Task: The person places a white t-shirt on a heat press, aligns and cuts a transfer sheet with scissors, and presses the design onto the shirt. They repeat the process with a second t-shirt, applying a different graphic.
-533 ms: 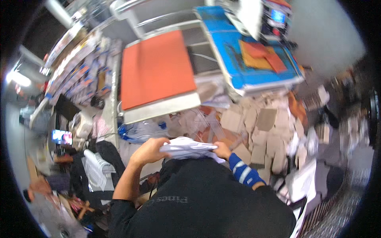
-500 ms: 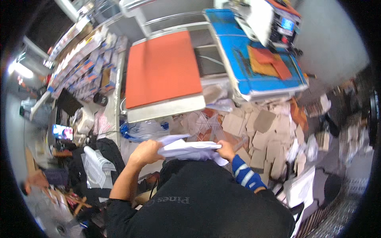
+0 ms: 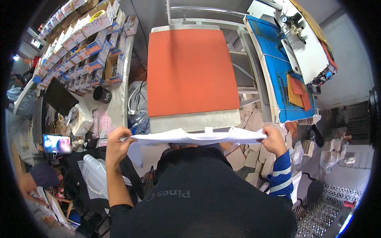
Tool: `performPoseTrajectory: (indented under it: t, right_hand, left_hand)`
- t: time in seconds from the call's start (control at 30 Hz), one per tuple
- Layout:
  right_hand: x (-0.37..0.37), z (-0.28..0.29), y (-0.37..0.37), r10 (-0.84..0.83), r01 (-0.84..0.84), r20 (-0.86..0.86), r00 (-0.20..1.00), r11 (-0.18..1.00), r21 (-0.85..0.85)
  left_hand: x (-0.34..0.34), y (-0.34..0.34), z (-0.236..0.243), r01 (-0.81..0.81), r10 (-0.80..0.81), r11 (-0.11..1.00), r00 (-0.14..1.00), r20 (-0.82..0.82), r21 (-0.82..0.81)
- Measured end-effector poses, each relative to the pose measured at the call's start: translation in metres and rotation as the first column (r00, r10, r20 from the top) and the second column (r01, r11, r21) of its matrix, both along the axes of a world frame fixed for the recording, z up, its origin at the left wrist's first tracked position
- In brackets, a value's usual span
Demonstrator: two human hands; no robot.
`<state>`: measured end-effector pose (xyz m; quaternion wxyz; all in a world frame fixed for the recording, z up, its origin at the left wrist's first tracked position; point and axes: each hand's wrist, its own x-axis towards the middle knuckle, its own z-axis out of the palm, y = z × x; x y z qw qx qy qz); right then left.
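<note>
Stretched straight between my hands is a white T-shirt (image 3: 194, 137), with a small tab standing up at the middle of its upper edge. My left hand (image 3: 118, 144) pinches the left end of that edge, and my right hand (image 3: 275, 141) grips the right end. The rest of the shirt hangs out of sight below. Just beyond it lies the orange-red pad (image 3: 192, 73) on the pale lower plate (image 3: 194, 121) of a press.
A blue-covered board (image 3: 274, 63) with orange pieces (image 3: 297, 91) stands right of the pad, beside a machine with a gauge (image 3: 283, 18). Boxes (image 3: 93, 49) fill a shelf at far left. Cardboard pieces (image 3: 254, 156) cover the floor. Another person (image 3: 43, 174) is at lower left.
My hands have moved apart, pulling the bunched white T-shirt out into a straight, taut edge. The view has turned, so the press now appears farther right.
</note>
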<state>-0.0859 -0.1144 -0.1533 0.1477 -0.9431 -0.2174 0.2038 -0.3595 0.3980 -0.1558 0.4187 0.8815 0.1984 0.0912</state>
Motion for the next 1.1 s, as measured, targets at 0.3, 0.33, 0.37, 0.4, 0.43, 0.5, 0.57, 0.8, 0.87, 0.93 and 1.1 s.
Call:
performPoseTrajectory:
  t: [0.3,0.33,0.37,0.4,0.43,0.5,0.57,0.8,0.87,0.93,1.1]
  right_hand:
    - [0.036,0.098,-0.019,-0.043,0.292,-0.489,0.871,0.846,0.446]
    - [0.039,0.120,-0.011,-0.049,0.331,-0.461,0.886,0.764,0.553]
    - [0.056,0.120,-0.027,0.028,0.217,-0.314,0.949,0.665,0.714]
    - [0.072,0.127,-0.034,0.000,0.172,-0.218,0.976,0.613,0.771]
    - [0.089,0.131,-0.022,-0.077,0.001,0.051,0.996,0.565,0.825]
    - [0.134,0.160,0.044,-0.250,0.058,0.173,0.953,0.706,0.706]
    - [0.185,0.162,0.113,-0.166,-0.131,0.446,0.880,0.816,0.563]
    - [0.175,-0.024,0.189,-0.084,-0.267,0.634,0.769,0.858,0.438]
    - [0.139,-0.094,0.150,-0.345,0.258,0.162,0.925,0.880,0.400]
    - [0.128,-0.144,0.129,-0.436,0.659,-0.558,0.706,0.694,0.291]
    - [0.156,-0.176,0.108,0.085,0.938,-0.937,0.338,0.043,0.343]
  left_hand:
    - [0.007,0.048,0.026,0.142,0.050,0.796,0.954,0.297,-0.589]
    - [0.000,0.058,0.026,0.323,0.066,0.673,0.870,0.489,-0.666]
    - [-0.003,0.062,0.026,0.417,0.121,0.659,0.763,0.635,-0.626]
    - [0.004,0.073,0.036,0.488,0.091,0.670,0.694,0.714,-0.560]
    - [0.022,0.073,0.059,0.341,0.156,0.776,0.711,0.686,-0.530]
    - [0.052,0.098,0.085,-0.133,0.161,0.987,0.803,0.574,-0.092]
    - [0.128,0.120,0.094,-0.254,0.210,0.963,0.917,0.341,0.090]
    - [0.194,0.104,-0.030,-0.440,0.237,0.798,0.858,0.456,0.412]
    - [0.155,0.088,-0.126,-0.459,0.460,0.885,0.888,0.000,-0.083]
    - [0.149,0.055,-0.154,-0.662,0.178,0.500,0.709,-0.683,-0.558]
    - [0.176,0.047,-0.191,-0.258,0.372,0.117,0.907,-0.198,-0.959]
